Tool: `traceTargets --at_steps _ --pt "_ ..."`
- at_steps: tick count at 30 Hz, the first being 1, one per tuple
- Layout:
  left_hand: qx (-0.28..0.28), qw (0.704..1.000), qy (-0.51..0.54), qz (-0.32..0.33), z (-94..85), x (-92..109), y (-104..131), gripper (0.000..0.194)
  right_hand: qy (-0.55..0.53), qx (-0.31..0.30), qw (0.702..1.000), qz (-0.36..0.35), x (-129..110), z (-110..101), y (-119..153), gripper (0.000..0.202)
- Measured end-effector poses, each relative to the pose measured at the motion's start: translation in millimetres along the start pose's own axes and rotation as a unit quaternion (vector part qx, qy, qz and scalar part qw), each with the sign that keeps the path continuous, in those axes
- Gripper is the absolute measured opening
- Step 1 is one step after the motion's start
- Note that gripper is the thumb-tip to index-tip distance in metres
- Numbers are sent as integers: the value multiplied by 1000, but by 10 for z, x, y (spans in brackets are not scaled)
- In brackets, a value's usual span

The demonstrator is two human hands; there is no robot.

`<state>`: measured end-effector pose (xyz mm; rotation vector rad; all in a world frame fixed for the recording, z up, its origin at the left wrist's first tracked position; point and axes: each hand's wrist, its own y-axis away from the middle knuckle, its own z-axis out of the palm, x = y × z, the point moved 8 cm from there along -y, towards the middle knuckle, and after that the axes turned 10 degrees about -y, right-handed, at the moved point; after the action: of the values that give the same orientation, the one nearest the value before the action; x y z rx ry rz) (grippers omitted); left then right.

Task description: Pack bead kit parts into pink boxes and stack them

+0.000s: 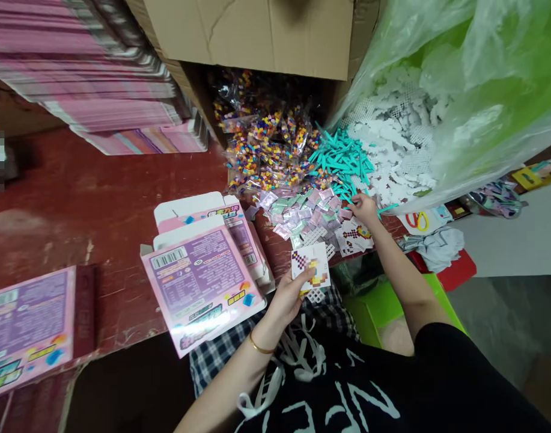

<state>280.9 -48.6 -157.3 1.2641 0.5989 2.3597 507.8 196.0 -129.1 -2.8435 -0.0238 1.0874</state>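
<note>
My left hand (288, 297) is closed on a printed card (310, 266) with a pixel pattern, and a white lattice piece (315, 295) shows beneath it. My right hand (364, 209) reaches the near edge of a pile of teal sticks (340, 157), its fingers bent together at the sticks; what they pinch is too small to make out. Pink, green and lilac sachets (302, 213) lie between the hands and a heap of bagged colourful beads (275, 141). More printed cards (355, 236) lie just below my right hand.
Open pink-purple boxes (203, 288) overlap at the table's front edge, and another box (29, 328) lies far left. Flat pink boxes (99, 78) are stacked at the back left. A cardboard carton (257, 36) stands behind the beads. White pieces (392, 144) fill a plastic bag at right.
</note>
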Motion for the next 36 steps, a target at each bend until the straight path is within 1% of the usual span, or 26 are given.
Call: traceTargets --at_steps 1,3,5,7,9,10,12,13,14,15,16,17,18,19,20,21,22,23,24,26,28,31,32,34,36 --pt "-10 1000 3 -4 22 -1 6 57 19 -12 1000 0 20 45 -124 27" --pt "-17 1000 4 10 41 27 17 56 48 -24 999 -1 12 149 -262 28" --pt "-10 999 1 32 26 64 27 51 79 -30 996 -3 -9 232 -304 29" --pt "-1 999 6 45 -5 93 31 48 101 -33 994 -7 -11 253 -316 28" --pt "2 999 13 44 -35 97 26 50 112 -21 993 -15 -1 194 -336 24" --pt "1 999 17 39 -46 90 19 51 104 -2 994 -23 -4 128 -346 22" --pt "-2 999 19 30 -63 63 -3 53 37 64 996 -42 -43 -72 -334 21" --pt "-1 999 18 29 -70 47 -16 53 -30 102 993 -49 -75 -190 -293 20" --pt "4 999 15 33 -81 35 -29 53 -116 130 983 -52 -116 -295 -222 22" --pt "13 999 10 42 -93 27 -41 53 -209 135 967 -52 -179 -363 -124 26" --pt "22 998 2 55 -101 26 -49 54 -298 113 947 -49 -276 -389 0 31" --pt "30 997 -7 70 -102 31 -52 54 -372 68 925 -44 -417 -374 156 37" --pt "33 996 -18 85 -94 39 -49 55 -427 7 903 -43 -604 -335 347 41" --pt "32 994 -28 97 -76 48 -41 55 -457 -56 886 -48 -814 -286 571 41" --pt "28 994 -36 104 -54 56 -26 54 -469 -101 875 -65 -1026 -257 812 37" --pt "21 993 -40 106 -29 62 -4 54 -470 -121 869 -101 -1228 -261 1049 30" --pt "18 993 -39 106 -13 70 27 54 -458 -123 867 -157 -1412 -282 1276 22" --pt "19 993 -33 108 -8 85 67 54 -437 -122 862 -224 -1576 -293 1494 13" --pt "23 993 -23 112 -14 107 115 53 -411 -126 853 -296 -1710 -281 1700 8" --pt "32 992 1 122 -47 152 230 52 -359 -149 824 -412 -1854 -187 2033 17" --pt "32 991 21 125 -85 177 347 49 -323 -180 800 -472 -1871 -60 2227 20" --pt "11 992 47 117 -117 166 480 43 -289 -216 792 -492 -1851 67 2367 43" --pt "3 991 52 122 -122 167 509 44 -283 -225 794 -489 -1857 92 2405 44" --pt "-8 989 51 139 -125 181 545 49 -286 -225 812 -457 -1869 122 2448 41" --pt "-12 987 35 155 -122 201 561 53 -304 -217 831 -413 -1880 149 2467 46"
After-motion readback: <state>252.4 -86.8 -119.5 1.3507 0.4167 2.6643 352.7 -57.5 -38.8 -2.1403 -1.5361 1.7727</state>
